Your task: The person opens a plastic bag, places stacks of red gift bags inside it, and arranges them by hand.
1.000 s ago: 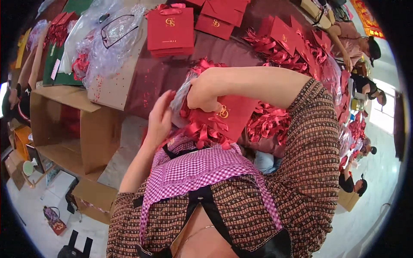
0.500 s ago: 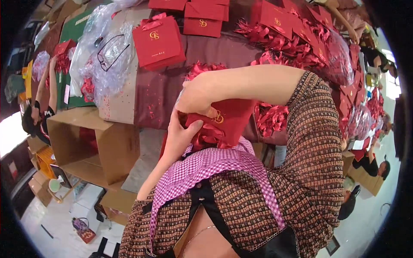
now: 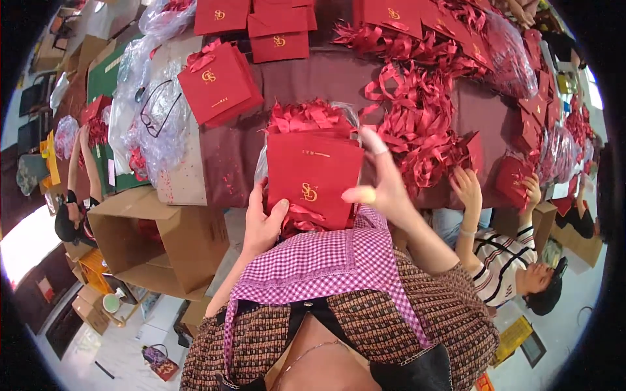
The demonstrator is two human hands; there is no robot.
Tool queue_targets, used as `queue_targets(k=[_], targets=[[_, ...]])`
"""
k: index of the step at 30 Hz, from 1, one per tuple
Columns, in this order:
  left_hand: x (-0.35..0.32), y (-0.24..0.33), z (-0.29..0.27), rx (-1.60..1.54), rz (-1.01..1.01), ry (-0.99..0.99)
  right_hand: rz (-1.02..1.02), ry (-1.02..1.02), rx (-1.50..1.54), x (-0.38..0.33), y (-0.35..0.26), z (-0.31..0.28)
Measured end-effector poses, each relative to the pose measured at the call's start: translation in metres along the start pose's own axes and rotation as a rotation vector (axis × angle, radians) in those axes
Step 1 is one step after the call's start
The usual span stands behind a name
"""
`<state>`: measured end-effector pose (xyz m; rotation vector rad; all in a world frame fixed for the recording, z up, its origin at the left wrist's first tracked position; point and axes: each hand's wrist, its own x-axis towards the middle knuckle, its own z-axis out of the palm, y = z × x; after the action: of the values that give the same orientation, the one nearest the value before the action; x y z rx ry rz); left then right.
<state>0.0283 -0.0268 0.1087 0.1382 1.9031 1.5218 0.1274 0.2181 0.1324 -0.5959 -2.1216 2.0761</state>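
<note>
Standing upright near the chest, the flat red paper gift bag is pinched at its lower left by the left hand; the right hand hovers just right, fingers spread open.

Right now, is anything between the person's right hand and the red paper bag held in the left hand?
Nothing visible. The left hand grips the red paper bag at its lower left edge; the right hand is open beside the bag's right edge, no object between them.

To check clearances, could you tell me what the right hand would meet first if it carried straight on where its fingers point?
Probably the heap of red ribbons just beyond the right hand, though depth is unclear.
</note>
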Motion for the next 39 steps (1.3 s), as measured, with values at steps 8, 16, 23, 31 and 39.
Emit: queue_targets(k=[8, 16, 23, 31, 39], targets=[[0.01, 0.012, -0.012, 0.265, 0.084, -0.221, 0.042, 0.121, -0.028, 0.003, 0.006, 0.026], [0.011, 0.054, 0.001, 0.053, -0.18, -0.245, -0.094, 0.088, -0.258, 0.013, -0.001, 0.019], [0.013, 0.028, 0.001, 0.012, -0.177, -0.105, -0.121, 0.007, -0.245, 0.037, -0.006, -0.019], [0.011, 0.018, -0.001, 0.024, -0.151, -0.122, -0.214, -0.212, -0.314, 0.077, 0.026, -0.03], [0.007, 0.008, -0.003, 0.005, -0.118, -0.102, -0.099, -0.329, -0.055, 0.063, 0.026, -0.045]])
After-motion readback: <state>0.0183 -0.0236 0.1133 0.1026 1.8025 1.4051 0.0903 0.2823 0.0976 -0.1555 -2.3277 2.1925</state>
